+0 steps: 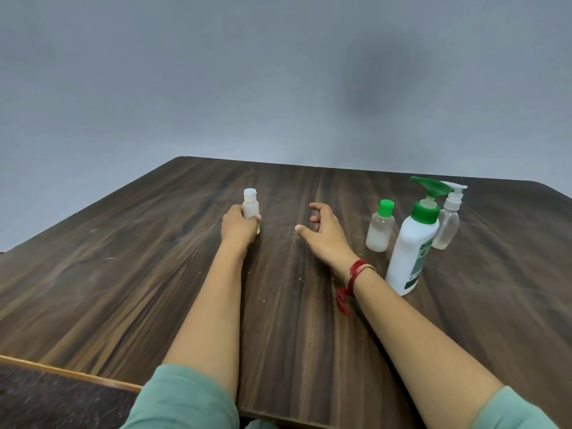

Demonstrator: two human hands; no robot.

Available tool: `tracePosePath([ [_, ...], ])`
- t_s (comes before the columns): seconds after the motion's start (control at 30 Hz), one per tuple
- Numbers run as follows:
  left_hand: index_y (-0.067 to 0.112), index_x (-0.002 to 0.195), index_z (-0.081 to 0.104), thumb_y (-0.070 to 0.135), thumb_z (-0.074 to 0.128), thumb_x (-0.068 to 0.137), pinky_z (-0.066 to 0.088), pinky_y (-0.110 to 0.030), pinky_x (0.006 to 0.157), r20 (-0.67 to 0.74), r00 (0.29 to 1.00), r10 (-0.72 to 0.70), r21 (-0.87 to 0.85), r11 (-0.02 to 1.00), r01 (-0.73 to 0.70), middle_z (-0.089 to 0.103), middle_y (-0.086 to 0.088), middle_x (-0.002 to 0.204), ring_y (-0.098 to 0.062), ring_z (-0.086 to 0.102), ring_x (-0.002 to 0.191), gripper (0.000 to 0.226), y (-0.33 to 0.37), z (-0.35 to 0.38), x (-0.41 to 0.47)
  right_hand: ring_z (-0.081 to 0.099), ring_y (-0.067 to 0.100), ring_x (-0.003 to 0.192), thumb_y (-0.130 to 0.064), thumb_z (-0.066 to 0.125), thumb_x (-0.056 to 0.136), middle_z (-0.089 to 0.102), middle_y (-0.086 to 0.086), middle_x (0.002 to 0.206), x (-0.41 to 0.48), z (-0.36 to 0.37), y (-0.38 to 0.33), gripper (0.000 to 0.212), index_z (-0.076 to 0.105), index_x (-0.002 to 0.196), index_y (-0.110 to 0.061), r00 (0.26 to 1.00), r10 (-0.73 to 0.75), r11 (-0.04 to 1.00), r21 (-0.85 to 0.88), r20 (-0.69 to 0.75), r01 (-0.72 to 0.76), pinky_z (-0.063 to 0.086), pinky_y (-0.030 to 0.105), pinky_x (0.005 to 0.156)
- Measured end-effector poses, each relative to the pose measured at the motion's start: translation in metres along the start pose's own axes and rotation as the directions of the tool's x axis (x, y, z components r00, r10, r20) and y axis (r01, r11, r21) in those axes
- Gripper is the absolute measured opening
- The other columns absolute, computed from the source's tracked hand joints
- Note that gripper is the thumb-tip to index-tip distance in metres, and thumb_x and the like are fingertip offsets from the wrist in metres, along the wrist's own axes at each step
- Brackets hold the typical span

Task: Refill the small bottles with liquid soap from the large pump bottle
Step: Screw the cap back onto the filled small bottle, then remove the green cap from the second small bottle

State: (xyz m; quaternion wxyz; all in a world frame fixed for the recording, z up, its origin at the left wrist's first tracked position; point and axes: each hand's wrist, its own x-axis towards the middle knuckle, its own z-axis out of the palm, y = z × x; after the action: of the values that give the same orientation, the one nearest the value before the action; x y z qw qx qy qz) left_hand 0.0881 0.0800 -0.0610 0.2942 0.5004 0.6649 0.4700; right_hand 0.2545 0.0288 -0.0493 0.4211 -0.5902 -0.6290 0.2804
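My left hand [239, 226] grips a small clear bottle with a white cap [250, 203], which stands upright on the dark wooden table [154, 267]. To its right my right hand [322, 232] hovers with fingers loosely curled and holds nothing. Farther right stands the large white pump bottle with a green pump head [413, 239]. Beside it on the left is a small bottle with a green cap [380, 226]. Behind it is a clear small spray bottle with a white top [448, 221].
A grey wall rises behind the table's far edge. The table's near edge runs along the bottom left, with a dark floor [46, 400] below it. A red thread band [353, 280] circles my right wrist.
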Motion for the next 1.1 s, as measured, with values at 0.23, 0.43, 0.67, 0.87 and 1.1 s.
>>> tracePosePath([
  [0.23,0.006,0.119,0.053,0.014,0.053,0.091,0.040,-0.030,0.073,0.111,0.994,-0.003,0.006,1.000,0.002,0.057,-0.011,0.119,-0.023,0.053,0.095,0.029,0.008,-0.002,-0.009,0.046,0.020,0.125,-0.025,0.065,0.092,0.042,0.009,0.138,0.001,0.004,0.004,0.060,0.035,0.144,-0.019,1.000,-0.002,0.999,-0.032,-0.016,0.001,0.040,0.034,0.106],
  [0.43,0.004,0.115,0.056,0.010,0.058,0.089,0.039,-0.026,0.065,0.115,0.993,-0.014,-0.084,0.996,0.024,0.060,-0.019,0.119,-0.019,0.053,0.088,0.027,0.004,0.000,-0.004,0.047,0.019,0.123,-0.024,0.067,0.089,0.043,0.010,0.137,0.001,0.007,0.005,0.061,0.037,0.142,-0.017,1.000,0.004,1.000,-0.020,-0.031,-0.005,0.038,0.035,0.108],
  [0.67,0.019,0.145,0.032,0.049,0.080,0.070,0.037,-0.038,0.106,-0.075,0.996,0.042,-0.180,0.982,-0.055,0.041,-0.007,0.142,-0.024,0.041,0.129,0.093,0.013,-0.011,-0.005,0.044,0.025,0.128,-0.018,0.064,0.090,0.042,0.012,0.136,0.002,0.006,0.007,0.058,0.037,0.142,-0.015,0.992,-0.021,1.000,-0.005,-0.127,0.021,0.032,0.037,0.112],
  [0.87,0.008,0.132,0.048,0.047,0.069,0.081,0.024,-0.014,0.103,-0.418,0.770,0.481,-0.059,0.832,-0.552,0.048,-0.005,0.132,-0.020,0.036,0.127,0.067,0.044,0.006,-0.042,0.027,0.029,0.139,-0.016,0.056,0.090,0.030,0.012,0.148,0.003,-0.003,0.005,0.061,0.032,0.146,-0.017,0.852,-0.175,0.979,-0.179,-0.494,0.097,0.016,0.038,0.117],
  [1.1,0.014,0.103,0.062,0.020,0.057,0.089,0.046,-0.023,0.083,-0.299,0.808,0.508,-0.400,0.702,-0.590,0.062,0.008,0.094,0.003,0.057,0.087,0.016,0.049,0.046,-0.057,0.030,0.021,0.138,-0.033,0.039,0.096,0.041,0.012,0.146,-0.002,0.000,-0.009,0.051,0.039,0.144,-0.014,0.612,-0.473,0.881,-0.313,-0.634,0.355,0.012,0.052,0.117],
])
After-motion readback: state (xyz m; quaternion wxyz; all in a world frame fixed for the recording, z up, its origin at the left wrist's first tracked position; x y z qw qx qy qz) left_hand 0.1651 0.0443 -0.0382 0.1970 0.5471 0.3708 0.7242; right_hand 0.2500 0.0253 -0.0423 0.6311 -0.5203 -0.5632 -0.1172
